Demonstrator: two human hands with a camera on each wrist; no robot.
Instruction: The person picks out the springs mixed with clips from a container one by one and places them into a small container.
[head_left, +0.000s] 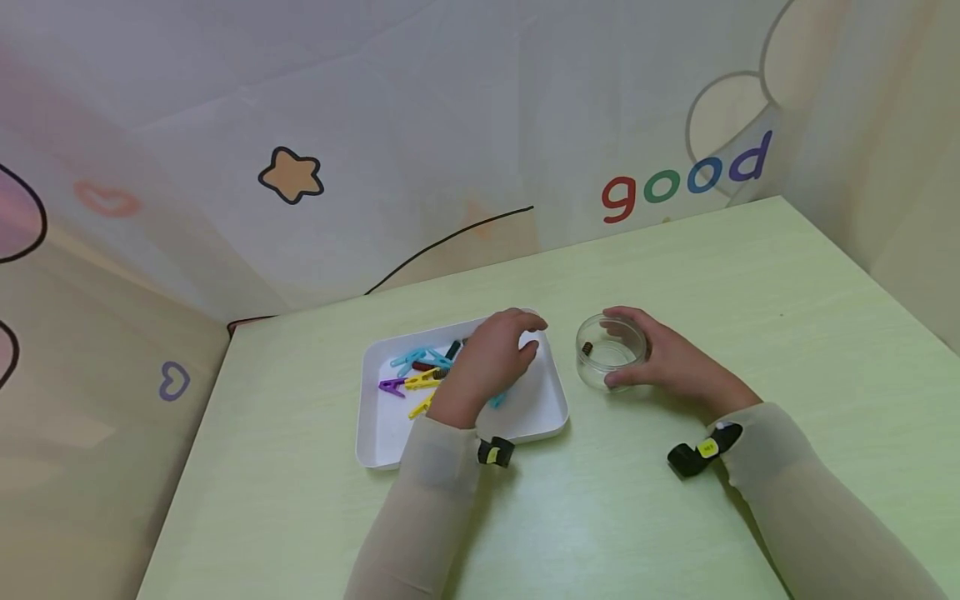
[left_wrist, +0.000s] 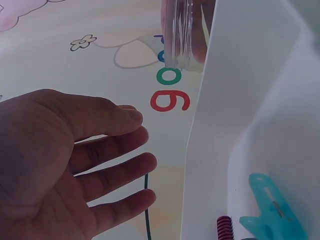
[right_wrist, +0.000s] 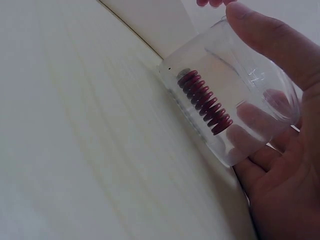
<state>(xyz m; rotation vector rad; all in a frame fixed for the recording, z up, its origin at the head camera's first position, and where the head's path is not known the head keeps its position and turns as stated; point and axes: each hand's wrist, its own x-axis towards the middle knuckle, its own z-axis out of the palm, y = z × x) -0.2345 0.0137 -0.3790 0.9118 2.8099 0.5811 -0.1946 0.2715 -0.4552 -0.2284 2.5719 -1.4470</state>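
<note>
My left hand (head_left: 491, 358) hovers over the right part of a white tray (head_left: 540, 408). Its fingers are loosely bent, with nothing between them in the left wrist view. To the right of the tray, my right hand (head_left: 667, 367) grips a clear round jar (head_left: 592, 377) by its side, thumb and fingers around the wall. A dark red coil spring (right_wrist: 205, 102) lies inside the jar. Blue clothespins (head_left: 408, 359), yellow clothespins (head_left: 422, 381) and a purple clothespin (head_left: 391, 386) lie in the tray among several dark springs (head_left: 453, 350). My left hand and forearm hide some tray contents.
The pale green table (head_left: 622, 517) carries the tray and jar. A printed curtain (head_left: 450, 125) rises along its back edge, and more fabric hangs at the left and right sides. Each wrist bears a small black camera (head_left: 496, 452).
</note>
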